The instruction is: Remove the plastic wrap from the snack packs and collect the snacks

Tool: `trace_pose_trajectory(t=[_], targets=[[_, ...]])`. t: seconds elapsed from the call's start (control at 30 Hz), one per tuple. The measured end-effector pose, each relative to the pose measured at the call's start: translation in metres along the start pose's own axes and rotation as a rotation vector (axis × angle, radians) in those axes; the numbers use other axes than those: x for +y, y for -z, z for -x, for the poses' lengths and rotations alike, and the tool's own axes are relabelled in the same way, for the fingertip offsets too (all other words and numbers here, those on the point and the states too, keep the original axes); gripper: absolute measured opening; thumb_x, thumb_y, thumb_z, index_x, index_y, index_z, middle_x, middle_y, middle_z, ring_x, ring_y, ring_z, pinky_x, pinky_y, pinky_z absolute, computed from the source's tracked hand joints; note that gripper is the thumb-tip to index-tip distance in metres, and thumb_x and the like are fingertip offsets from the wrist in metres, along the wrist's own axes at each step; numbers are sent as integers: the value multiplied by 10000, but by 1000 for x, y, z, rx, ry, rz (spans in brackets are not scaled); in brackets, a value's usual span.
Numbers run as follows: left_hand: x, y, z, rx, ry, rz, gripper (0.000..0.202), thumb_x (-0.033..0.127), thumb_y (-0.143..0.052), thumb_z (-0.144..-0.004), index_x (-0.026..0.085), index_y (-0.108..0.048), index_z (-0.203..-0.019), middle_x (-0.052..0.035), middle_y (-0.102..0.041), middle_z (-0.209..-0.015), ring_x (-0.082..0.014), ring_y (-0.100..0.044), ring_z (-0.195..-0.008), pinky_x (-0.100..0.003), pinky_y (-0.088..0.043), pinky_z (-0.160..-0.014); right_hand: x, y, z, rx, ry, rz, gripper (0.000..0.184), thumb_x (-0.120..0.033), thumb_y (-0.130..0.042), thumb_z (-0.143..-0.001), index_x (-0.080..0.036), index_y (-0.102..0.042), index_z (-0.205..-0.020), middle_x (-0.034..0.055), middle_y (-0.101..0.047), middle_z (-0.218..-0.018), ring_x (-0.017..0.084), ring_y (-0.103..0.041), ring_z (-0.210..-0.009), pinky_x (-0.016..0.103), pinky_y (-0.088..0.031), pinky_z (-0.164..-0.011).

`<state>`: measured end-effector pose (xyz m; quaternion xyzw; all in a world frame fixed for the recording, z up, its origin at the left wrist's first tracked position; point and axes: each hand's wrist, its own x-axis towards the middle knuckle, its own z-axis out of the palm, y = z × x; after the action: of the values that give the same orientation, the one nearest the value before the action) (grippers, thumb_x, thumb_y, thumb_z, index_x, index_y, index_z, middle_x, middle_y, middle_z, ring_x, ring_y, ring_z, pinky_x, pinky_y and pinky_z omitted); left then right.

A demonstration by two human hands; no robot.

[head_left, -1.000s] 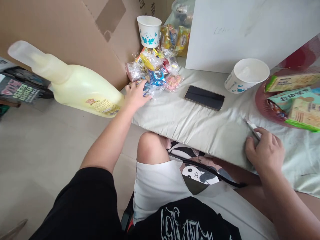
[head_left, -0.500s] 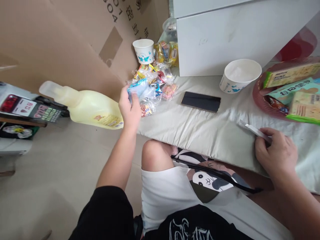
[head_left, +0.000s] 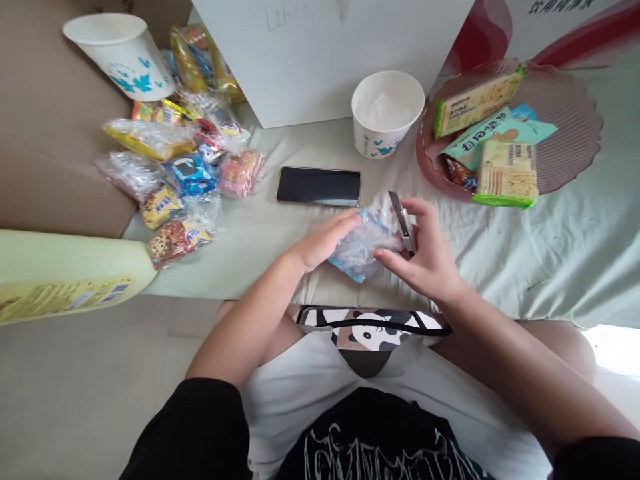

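In front of me, a blue-edged snack packet in clear crinkled wrap (head_left: 361, 248) rests on the cloth-covered table. My left hand (head_left: 323, 241) is closed on its left side, fingers over the top edge and the thumb hidden. My right hand (head_left: 430, 257) grips a utility knife (head_left: 404, 227) between thumb and fingers, its dark blade pointing up and away. The thumb of that hand is against or very close to the packet's right side; contact is hard to tell. Just beyond the packet lies a black phone (head_left: 319, 186).
Several wrapped snacks (head_left: 193, 173) are heaped at the left beside a paper cup (head_left: 123, 60). A second paper cup (head_left: 385, 117) stands beyond the phone, near a pink plate (head_left: 570, 147) with snack packs. A white box (head_left: 320, 60) backs the table; a yellowish bottle (head_left: 75, 273) is left.
My left hand has brought the blue packet from the snack heap to the table's middle. My right hand has moved left to it with the knife, its blade now upward. The view has shifted right.
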<state>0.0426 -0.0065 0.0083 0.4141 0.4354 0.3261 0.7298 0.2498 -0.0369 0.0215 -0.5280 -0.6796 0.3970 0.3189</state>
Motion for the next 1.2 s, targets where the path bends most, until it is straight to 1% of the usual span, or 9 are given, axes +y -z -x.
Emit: trace_pose_trajectory(t=[0.1, 0.17, 0.27, 0.37, 0.53, 0.77, 0.97, 1.07, 1.2], targets=[[-3, 3, 2, -205, 101, -78, 616, 675, -651, -806, 190, -667, -1187, -117, -707, -1198, -310, -659, -1120, -415, -524, -947, 6, 0, -4, -47, -104, 47, 488, -436, -699, -788, -243, -518, -1198, 39, -676, -969, 161, -549, -648, 323, -462, -621], [-4, 6, 2, -231, 24, -106, 734, 704, -708, -739, 226, -611, -1288, -124, -658, -1302, -320, -642, -1167, -408, -533, -944, 9, 1, -4, 17, -164, 83, 402, -425, -683, -796, -236, -545, -1124, 19, -655, -861, 177, -567, -665, 321, -456, -625], [-10, 10, -4, -100, -234, -172, 855, 631, -800, -693, 308, -469, -1412, -102, -634, -1328, -277, -666, -1120, -364, -565, -879, 15, 2, -5, 159, -222, 77, 350, -435, -662, -818, -228, -538, -1072, 24, -646, -865, 182, -575, -688, 319, -456, -621], [-17, 10, -13, 92, -434, -302, 694, 530, -701, -851, 317, -387, -1432, -76, -693, -1182, -193, -701, -930, -311, -573, -775, 19, 2, -6, 133, -226, 20, 286, -405, -593, -892, -230, -531, -1110, 6, -630, -820, 165, -571, -654, 306, -460, -599], [-24, 10, -15, 390, -679, -587, 354, 407, -569, -957, 225, -540, -1259, -86, -682, -1163, -181, -683, -986, -302, -558, -843, 20, 1, -1, 232, 15, 181, 282, -303, -502, -950, -238, -608, -1203, 43, -681, -869, 172, -624, -676, 325, -519, -632], [-22, 6, -13, 335, -638, -558, 467, 460, -641, -910, 232, -526, -1301, -96, -701, -1162, -207, -703, -1006, -326, -576, -841, 10, -4, -1, 259, 228, 475, 175, -270, -549, -979, -260, -702, -1064, 22, -777, -969, 150, -719, -759, 253, -491, -617], [-12, 32, -13, 452, -558, -384, 466, 537, -633, -892, 267, -518, -1254, -63, -713, -1074, -190, -709, -890, -325, -578, -776, 22, 17, -4, 288, 127, 750, 194, -242, -560, -952, -258, -736, -1030, 25, -759, -1034, 172, -680, -750, 285, -395, -552], [-11, 32, -9, 406, -566, -574, 472, 552, -568, -915, 251, -501, -1271, -98, -683, -1176, -214, -690, -967, -360, -574, -811, 28, 25, -3, 350, 169, 823, 204, -238, -594, -924, -242, -733, -1072, 75, -739, -1089, 235, -671, -853, 352, -464, -702], [-11, 16, -3, 384, -713, -972, 648, 616, -646, -822, 200, -524, -1305, -160, -579, -1338, -318, -557, -1260, -490, -493, -1038, 25, 21, 0, 300, 340, 690, 215, -197, -584, -919, -215, -694, -1103, 107, -709, -1076, 261, -656, -920, 408, -495, -806]])
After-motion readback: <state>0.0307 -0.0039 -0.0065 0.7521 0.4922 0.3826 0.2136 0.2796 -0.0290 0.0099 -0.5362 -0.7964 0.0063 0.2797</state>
